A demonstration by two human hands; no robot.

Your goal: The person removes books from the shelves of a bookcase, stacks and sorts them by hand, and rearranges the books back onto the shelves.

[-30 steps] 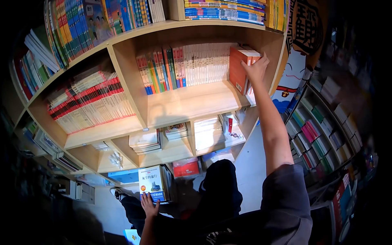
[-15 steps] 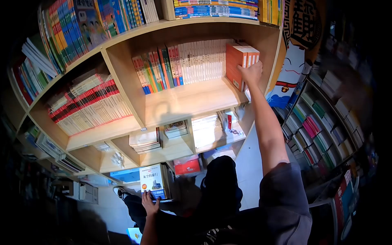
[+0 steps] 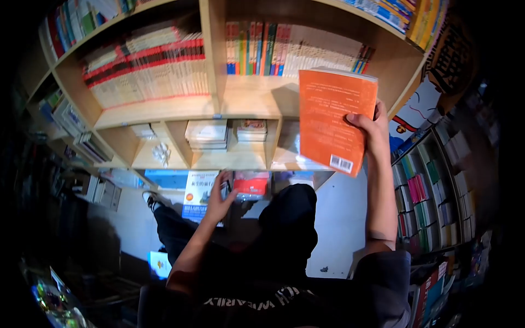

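Observation:
My right hand [image 3: 372, 128] grips a set of orange books [image 3: 331, 123] in front of the shelf, thumb on the outer back cover and fingers behind it. A barcode shows low on that cover; how many books lie behind it is hidden. Lower down, my left hand [image 3: 219, 199] is open, fingers apart, at the right edge of a white and blue book [image 3: 198, 194] lying cover up. Whether the fingers touch that book I cannot tell. Behind the orange books, a row of upright books [image 3: 317, 49] stands in the upper compartment.
Red and white books [image 3: 147, 71] fill the compartment to the left. Below are small stacks of books [image 3: 208, 134] and a crumpled white thing [image 3: 161, 154]. A red package [image 3: 250, 186] lies near the floor by my knee. Another bookshelf [image 3: 432, 186] stands at the right.
My right hand has drawn the orange books out of the shelf, and their back cover now faces me. My left hand has shifted from the white and blue book's lower edge to its right side.

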